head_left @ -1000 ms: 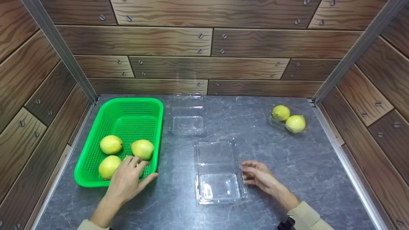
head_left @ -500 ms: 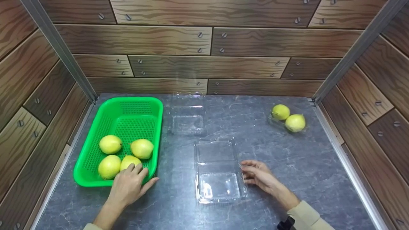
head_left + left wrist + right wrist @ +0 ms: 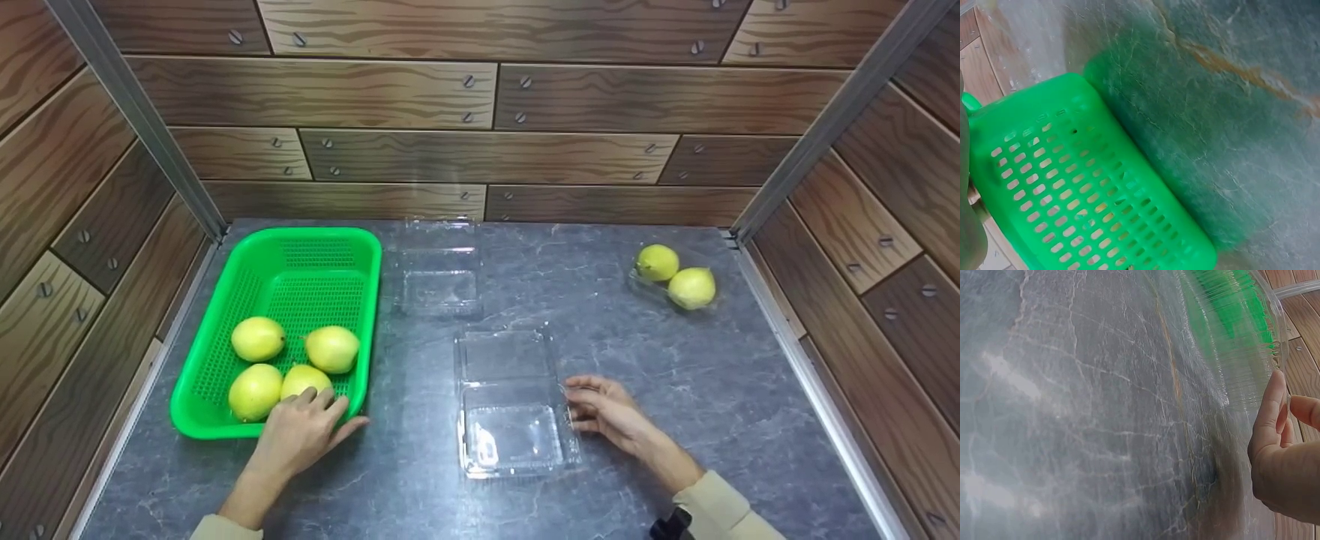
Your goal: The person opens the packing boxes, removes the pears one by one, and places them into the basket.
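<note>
Over the near side of the green plastic basket [image 3: 217, 430] the left hand [image 3: 295, 437] is bent, by the nearest pear [image 3: 306, 377] inside, its hold indiscernible, while the open clear clamshell [image 3: 510, 390] is pinched at its right edge by the right hand [image 3: 611, 416].

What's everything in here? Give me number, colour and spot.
Basket: one, green, table's left
Fruits: six, yellow-green; four in basket, two in far-right container
Containers: three, clear; centre front, centre back, far right
Table: one, marbled grey, underneath
Walls: three, brown, back and sides
Metal posts: two, grey, back corners
Device: one, black, by right sleeve
Sleeves: two, beige, bottom edge
Left hand: one, bare, basket's near end
Right hand: one, bare, front container's edge
</note>
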`<state>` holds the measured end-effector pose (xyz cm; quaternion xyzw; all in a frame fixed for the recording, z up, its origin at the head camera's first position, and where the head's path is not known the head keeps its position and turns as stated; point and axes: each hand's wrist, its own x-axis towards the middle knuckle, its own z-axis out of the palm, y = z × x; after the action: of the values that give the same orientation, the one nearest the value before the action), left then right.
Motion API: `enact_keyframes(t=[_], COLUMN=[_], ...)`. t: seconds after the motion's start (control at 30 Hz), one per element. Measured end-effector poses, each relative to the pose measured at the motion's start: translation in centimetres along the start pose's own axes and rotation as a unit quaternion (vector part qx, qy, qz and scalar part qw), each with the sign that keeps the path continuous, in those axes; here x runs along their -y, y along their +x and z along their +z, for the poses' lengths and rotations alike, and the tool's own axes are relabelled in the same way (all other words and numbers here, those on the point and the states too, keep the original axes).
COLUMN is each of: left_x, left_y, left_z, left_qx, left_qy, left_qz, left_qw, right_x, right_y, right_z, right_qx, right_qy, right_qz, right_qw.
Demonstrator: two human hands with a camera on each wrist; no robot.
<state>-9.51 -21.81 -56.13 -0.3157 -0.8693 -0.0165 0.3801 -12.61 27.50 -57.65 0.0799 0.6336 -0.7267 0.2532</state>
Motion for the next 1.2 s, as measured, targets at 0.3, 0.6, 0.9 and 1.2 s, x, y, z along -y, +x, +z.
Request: enact_keyframes(t=[0.3,0.6,0.9,1.2], left_x=[0.0,-0.1,-0.1,-0.2], left_y=[-0.1,-0.1,-0.2,-0.2], left_z=[0.2,0.1,0.1,0.1], left_qx=[-0.01,-0.002,0.0,-0.013], left_qy=[-0.006,-0.011,-0.015,-0.001], left_qz=[0.0,-0.006,-0.01,-0.011], left_qw=[0.9999,0.9999,0.9998,0.9999], right_x=[0.1,1.2,2.4,1.8], right_y=[0.0,-0.7,-2.6,-4.4], right_z=[0.3,1.4,3.5,6.2], right_qx=[-0.029,-0.116,-0.179,-0.098], right_qy=[-0.026,-0.173,-0.411,-0.533], right_qz=[-0.006,-0.108,-0.308,-0.489], right_qw=[0.9992,0.9721,0.8391,0.6838])
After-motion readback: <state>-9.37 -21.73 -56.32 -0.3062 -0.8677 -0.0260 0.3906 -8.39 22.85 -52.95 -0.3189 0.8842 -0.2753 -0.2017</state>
